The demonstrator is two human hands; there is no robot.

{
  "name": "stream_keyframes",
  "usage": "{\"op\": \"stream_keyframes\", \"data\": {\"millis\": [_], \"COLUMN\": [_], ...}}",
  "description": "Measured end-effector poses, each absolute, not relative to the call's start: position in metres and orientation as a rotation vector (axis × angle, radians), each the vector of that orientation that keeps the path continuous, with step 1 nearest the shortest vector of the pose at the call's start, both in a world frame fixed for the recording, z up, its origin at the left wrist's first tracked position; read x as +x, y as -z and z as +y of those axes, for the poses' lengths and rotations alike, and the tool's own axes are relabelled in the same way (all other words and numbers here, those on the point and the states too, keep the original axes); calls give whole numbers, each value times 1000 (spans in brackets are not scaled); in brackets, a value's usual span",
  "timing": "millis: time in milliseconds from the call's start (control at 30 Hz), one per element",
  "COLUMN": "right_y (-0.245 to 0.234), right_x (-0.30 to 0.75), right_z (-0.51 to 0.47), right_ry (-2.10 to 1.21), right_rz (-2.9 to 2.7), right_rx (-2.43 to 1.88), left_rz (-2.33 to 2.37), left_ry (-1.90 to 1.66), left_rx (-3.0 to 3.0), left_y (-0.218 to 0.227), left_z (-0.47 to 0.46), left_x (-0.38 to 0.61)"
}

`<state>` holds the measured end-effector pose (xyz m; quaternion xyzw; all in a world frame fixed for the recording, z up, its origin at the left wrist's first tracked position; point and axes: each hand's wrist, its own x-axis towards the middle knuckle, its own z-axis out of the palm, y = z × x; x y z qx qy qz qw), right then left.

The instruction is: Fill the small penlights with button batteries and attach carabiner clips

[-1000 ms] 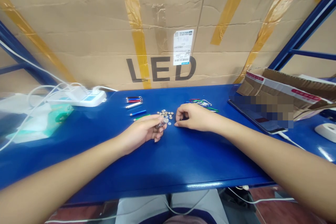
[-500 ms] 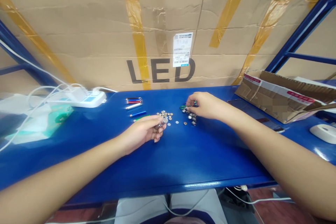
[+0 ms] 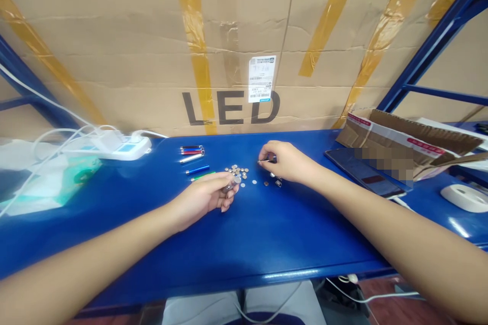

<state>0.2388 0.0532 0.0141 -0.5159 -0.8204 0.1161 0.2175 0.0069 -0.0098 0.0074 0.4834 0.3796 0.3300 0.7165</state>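
Left hand (image 3: 206,195) pinched a small silver tube (image 3: 232,184); right hand (image 3: 287,162) pinched a small dark part (image 3: 268,159) beside loose button cells (image 3: 237,170), mid-counter (image 3: 267,228).

Both forearms are bare from wrist to the picture's edge, with no sleeve on them. The left hand (image 3: 208,197) and right hand (image 3: 284,162) are bare as well. Below the near edge of the blue table (image 3: 267,233), light grey trousers (image 3: 198,310) cover the legs.

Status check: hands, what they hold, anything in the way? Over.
Left hand closed on small silver tube. Right hand pinching small dark piece. Button cells loose between the hands, nothing blocking.
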Motion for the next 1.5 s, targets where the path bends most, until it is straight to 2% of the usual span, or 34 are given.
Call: {"op": "stream_keyframes", "data": {"millis": [167, 267, 567, 833, 1000, 1133, 1333, 1500], "right_y": [-17, -18, -20, -21, -20, -16, -17, -20], "right_x": [224, 216, 208, 207, 207, 207, 213, 217], "right_z": [38, 27, 17, 16, 12, 11, 13, 13], "right_ry": [-1116, -1425, -1570, -1476, -1287, -1015, -383, -210], "right_rz": [-1832, -1611, -1518, -1596, -1714, -1850, -2124, -2224], "right_rx": [-1107, -968, -895, -809, -710, -659, -536, -453], "left_rz": [831, 824, 820, 821, 842, 860, 904, 901], "left_ry": [-743, -745, -739, -745, -751, -763, -789, -794], "left_rx": [1055, 1053, 1052, 1050, 1058, 1056, 1075, 1086], "left_y": [-7, -7, -4, -5, -7, -9, -12, -12], "left_z": [-9, -8, -7, -8, -10, -12, -13, -13], "left_x": [7, 6, 5, 5, 7, 9, 11, 11]}}
